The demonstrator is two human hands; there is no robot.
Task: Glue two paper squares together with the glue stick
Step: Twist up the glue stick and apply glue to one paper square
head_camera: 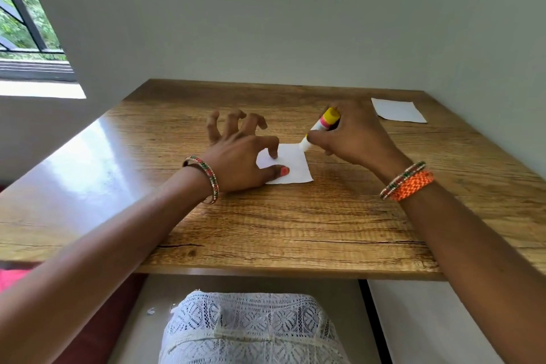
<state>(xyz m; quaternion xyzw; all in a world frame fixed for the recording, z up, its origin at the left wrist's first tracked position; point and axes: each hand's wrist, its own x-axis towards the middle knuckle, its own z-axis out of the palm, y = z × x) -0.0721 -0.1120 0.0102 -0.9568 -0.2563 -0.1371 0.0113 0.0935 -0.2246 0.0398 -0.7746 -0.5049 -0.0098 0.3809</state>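
A white paper square point(295, 164) lies flat in the middle of the wooden table point(266, 224). My left hand point(239, 156) pins its left side with thumb and forefinger, the other fingers spread and lifted. My right hand point(354, 136) grips a glue stick point(320, 125) with a yellow and pink end, tilted so its white tip touches the paper's far right corner. A second white paper square point(399, 111) lies at the table's far right, apart from both hands.
A pale wall stands right behind the table's far edge. A window point(26, 38) with dark bars is at the upper left. My lap in white lace cloth point(251, 328) sits below the near edge.
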